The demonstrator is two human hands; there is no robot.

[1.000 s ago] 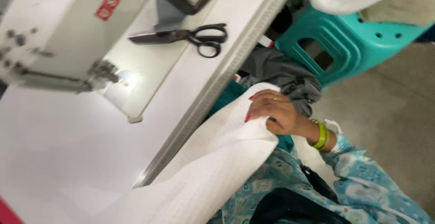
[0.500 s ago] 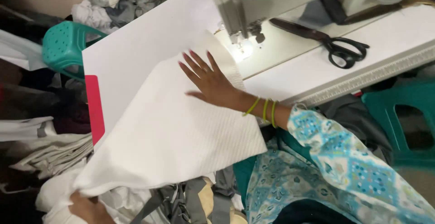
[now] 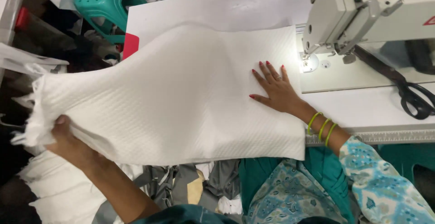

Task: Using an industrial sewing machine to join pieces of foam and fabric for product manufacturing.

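A piece of white textured fabric (image 3: pixel 181 97) lies spread from the white sewing table (image 3: pixel 217 6) out past its left edge. My right hand (image 3: pixel 272 86) rests flat on the fabric, fingers spread, just left of the needle area of the white sewing machine (image 3: pixel 362 11). My left hand (image 3: pixel 72 144) grips the fabric's frayed left end, holding it up off the table over a pile of more white fabric (image 3: pixel 54 192).
Black scissors (image 3: pixel 414 99) lie on the table right of the machine. A teal plastic stool (image 3: pixel 106 2) stands at the far left beyond the table. Grey and white cloth scraps (image 3: pixel 190 183) lie below the table edge by my lap.
The view has swung toward the machine. My left hand has drawn the fabric's left end out and up, stretching it flat. My right hand stays pressed on the fabric near the needle.
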